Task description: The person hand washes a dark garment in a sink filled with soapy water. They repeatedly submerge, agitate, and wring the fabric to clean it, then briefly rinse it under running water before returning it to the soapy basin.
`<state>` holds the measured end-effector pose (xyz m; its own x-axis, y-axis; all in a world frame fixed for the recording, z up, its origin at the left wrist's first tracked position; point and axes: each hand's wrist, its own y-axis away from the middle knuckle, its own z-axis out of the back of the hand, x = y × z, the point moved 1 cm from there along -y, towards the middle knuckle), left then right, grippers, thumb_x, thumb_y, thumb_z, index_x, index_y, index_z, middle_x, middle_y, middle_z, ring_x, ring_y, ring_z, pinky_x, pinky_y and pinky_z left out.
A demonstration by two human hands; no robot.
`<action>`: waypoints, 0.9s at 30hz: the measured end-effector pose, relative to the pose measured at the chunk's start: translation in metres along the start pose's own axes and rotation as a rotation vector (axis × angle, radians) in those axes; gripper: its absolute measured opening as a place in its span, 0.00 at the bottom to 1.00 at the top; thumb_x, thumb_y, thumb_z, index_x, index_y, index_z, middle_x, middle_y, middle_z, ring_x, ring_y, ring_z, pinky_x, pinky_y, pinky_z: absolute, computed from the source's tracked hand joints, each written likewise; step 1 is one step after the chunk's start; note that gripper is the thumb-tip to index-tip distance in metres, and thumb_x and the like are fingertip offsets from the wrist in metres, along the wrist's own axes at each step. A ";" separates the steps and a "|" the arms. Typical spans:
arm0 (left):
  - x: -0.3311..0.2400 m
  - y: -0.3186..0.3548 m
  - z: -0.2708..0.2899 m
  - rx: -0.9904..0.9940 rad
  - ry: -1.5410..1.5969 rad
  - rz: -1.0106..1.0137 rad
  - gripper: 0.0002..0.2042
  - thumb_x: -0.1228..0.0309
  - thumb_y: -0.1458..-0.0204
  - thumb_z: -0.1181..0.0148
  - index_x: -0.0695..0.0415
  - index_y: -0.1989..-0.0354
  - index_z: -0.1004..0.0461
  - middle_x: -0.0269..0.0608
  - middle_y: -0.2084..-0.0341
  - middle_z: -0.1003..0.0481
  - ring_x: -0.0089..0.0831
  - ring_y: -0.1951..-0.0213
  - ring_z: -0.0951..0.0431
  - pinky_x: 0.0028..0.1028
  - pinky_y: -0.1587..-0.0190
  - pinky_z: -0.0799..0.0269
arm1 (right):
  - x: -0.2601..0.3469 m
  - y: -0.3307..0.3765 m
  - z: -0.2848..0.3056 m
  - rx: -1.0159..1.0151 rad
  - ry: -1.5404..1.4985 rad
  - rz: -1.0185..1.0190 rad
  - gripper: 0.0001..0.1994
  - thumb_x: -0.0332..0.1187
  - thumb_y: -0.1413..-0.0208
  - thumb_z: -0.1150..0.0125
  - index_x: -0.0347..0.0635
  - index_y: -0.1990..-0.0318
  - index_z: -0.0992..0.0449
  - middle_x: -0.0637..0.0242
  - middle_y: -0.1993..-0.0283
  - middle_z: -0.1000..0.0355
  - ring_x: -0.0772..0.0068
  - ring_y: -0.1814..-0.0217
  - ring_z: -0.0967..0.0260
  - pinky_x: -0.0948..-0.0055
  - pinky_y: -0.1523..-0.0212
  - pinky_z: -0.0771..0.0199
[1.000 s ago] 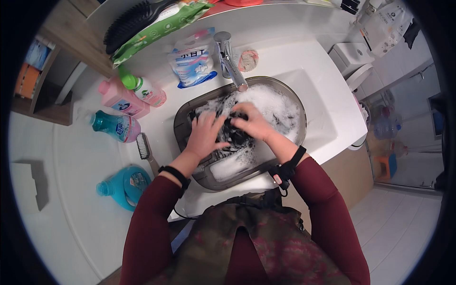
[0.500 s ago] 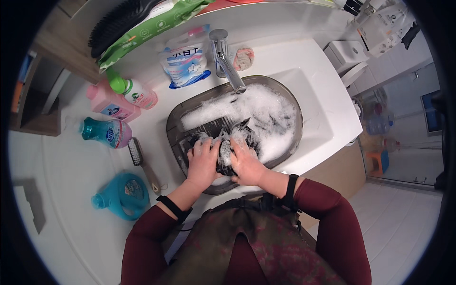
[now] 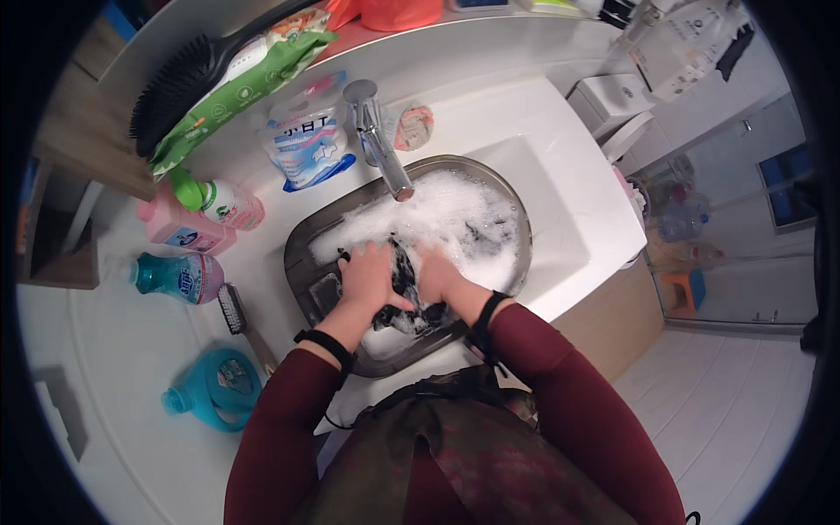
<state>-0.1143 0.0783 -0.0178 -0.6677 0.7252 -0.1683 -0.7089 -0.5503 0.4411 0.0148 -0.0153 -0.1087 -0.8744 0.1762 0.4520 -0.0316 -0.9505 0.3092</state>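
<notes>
A grey metal basin [image 3: 302, 262] sits in the white sink, filled with soapy foam [image 3: 455, 210]. A dark wet cloth [image 3: 404, 289] lies in the foam. My left hand [image 3: 366, 278] and my right hand [image 3: 437, 278] press side by side on the cloth, fingers curled into it. Both sleeves are dark red, with black bands at the wrists. The chrome tap [image 3: 378, 136] reaches over the basin's far rim.
On the white counter to the left stand a pink bottle [image 3: 179, 227], a teal bottle [image 3: 175, 276], a blue jug [image 3: 214, 389] and a scrub brush [image 3: 234, 311]. A white-and-blue pouch [image 3: 306, 140], a green pack [image 3: 236, 87] and a black hairbrush [image 3: 175, 83] sit behind. White floor tiles lie to the right.
My hands have drawn the dark cloth from the basin's middle toward its near rim and now sit close together on it. The view has shifted slightly.
</notes>
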 end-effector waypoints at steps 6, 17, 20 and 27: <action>0.012 0.023 0.001 -0.162 0.151 -0.022 0.65 0.46 0.84 0.16 0.48 0.28 0.45 0.48 0.44 0.33 0.53 0.41 0.32 0.52 0.42 0.33 | -0.001 0.017 0.032 0.017 -0.715 -0.075 0.40 0.40 0.61 0.29 0.45 0.35 0.33 0.46 0.33 0.37 0.47 0.30 0.40 0.60 0.32 0.37; 0.017 0.067 -0.016 -0.240 0.399 -0.143 0.61 0.56 0.75 0.17 0.55 0.28 0.46 0.58 0.47 0.32 0.55 0.45 0.27 0.42 0.43 0.28 | 0.102 0.096 0.033 -0.283 0.021 -0.221 0.59 0.42 0.63 0.22 0.50 0.24 0.57 0.46 0.29 0.46 0.41 0.32 0.41 0.39 0.40 0.36; 0.007 0.084 -0.018 -0.248 0.383 -0.140 0.64 0.58 0.76 0.16 0.53 0.26 0.52 0.56 0.46 0.35 0.55 0.47 0.26 0.42 0.44 0.27 | 0.085 0.090 0.031 -0.359 -0.093 -0.167 0.55 0.35 0.63 0.25 0.50 0.25 0.54 0.46 0.41 0.33 0.43 0.48 0.29 0.48 0.51 0.27; 0.017 0.106 -0.028 -0.345 0.236 0.097 0.39 0.66 0.58 0.26 0.58 0.35 0.35 0.54 0.53 0.26 0.53 0.53 0.22 0.44 0.48 0.25 | 0.008 0.090 0.053 -0.555 -0.485 -0.192 0.36 0.29 0.57 0.37 0.46 0.35 0.35 0.41 0.56 0.24 0.40 0.52 0.25 0.54 0.48 0.25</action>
<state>-0.2073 0.0208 0.0008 -0.7403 0.5706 -0.3554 -0.6480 -0.7465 0.1511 0.0308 -0.0853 -0.0328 -0.5224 0.3219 0.7896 -0.5124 -0.8587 0.0110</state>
